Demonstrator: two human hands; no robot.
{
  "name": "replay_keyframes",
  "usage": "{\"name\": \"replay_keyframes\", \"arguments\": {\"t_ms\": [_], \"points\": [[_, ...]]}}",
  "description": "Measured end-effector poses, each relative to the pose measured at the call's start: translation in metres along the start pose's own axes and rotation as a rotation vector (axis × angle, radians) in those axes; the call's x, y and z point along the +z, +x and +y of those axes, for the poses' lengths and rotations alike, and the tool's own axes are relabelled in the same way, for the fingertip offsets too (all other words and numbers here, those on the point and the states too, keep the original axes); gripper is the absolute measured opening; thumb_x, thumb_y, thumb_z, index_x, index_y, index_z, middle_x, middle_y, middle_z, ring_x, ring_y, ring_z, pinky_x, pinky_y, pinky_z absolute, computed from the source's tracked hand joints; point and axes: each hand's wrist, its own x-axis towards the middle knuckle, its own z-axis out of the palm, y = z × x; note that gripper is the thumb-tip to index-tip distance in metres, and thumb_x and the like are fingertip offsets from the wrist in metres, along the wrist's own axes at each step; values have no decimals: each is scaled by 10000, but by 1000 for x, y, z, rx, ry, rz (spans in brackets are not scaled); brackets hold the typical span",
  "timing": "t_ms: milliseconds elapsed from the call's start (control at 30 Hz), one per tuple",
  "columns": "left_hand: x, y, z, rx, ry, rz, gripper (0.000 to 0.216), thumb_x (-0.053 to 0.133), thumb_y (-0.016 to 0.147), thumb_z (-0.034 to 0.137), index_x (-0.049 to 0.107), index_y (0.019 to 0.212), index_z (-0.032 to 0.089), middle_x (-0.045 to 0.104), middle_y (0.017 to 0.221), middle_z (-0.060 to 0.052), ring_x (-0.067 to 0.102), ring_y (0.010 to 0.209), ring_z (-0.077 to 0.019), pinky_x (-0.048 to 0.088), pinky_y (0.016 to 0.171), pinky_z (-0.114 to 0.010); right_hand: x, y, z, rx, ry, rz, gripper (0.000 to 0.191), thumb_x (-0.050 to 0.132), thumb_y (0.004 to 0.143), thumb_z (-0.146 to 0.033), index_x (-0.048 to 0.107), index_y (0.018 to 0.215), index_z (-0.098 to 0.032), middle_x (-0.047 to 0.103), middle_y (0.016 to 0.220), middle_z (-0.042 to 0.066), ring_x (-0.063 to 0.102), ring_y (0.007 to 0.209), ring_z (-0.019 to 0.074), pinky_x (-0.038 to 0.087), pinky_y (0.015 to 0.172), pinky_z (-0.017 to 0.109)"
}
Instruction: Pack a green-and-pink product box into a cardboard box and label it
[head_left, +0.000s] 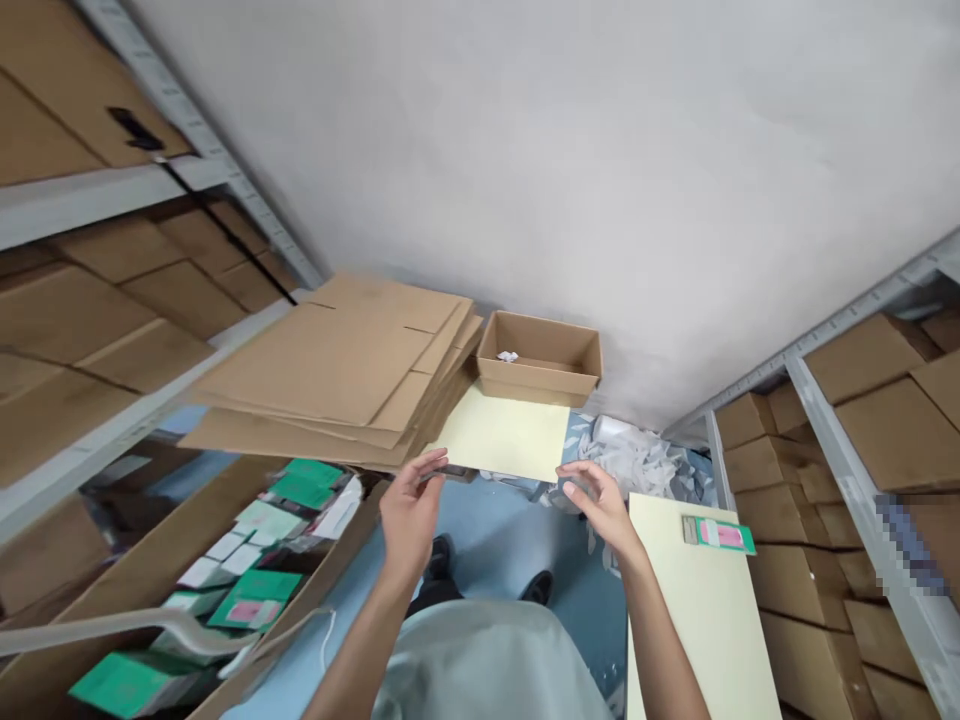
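My left hand [411, 515] is raised near the left corner of a pale yellow board [504, 432], thumb and fingers apart. Near the board's right corner is my right hand [602, 502], its fingers loosely curved and its thumb apart. Neither hand holds anything; whether their fingertips touch the board is hard to tell. An open cardboard box [541, 352] stands at the board's far edge with a small crumpled white scrap [508, 356] in it. Flattened cardboard sheets [337, 350] lie stacked to the left of the board.
At lower left, a long carton [142, 570] holds several green-and-white boxes [255, 598]. A green-and-pink packet [718, 535] lies on another pale yellow top [697, 620] at right. Crumpled white paper [637, 460] lies by the wall. Shelves of cardboard boxes [795, 590] flank both sides.
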Motion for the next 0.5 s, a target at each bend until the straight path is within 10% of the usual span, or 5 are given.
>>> {"name": "replay_keyframes", "arguments": {"t_ms": [333,500], "points": [[-168,134,-41,-175,-302,186,513,846,765,453,765,1216,222,811,1286,-117,761,1244,-308,586,1186,-508,229,122,1,83,-76,-324,357,880,906,-564,830,1117,-280,836,1222,92,784,1199,282,622,1118,440],[-205,195,-71,-303,-444,133,452,827,824,370,700,1236,232,776,1390,-129,771,1283,-278,594,1187,-483,328,185,49,281,-19,-220,426,910,824,-490,776,1133,-229,827,1173,85,776,1154,270,649,1013,397]]}}
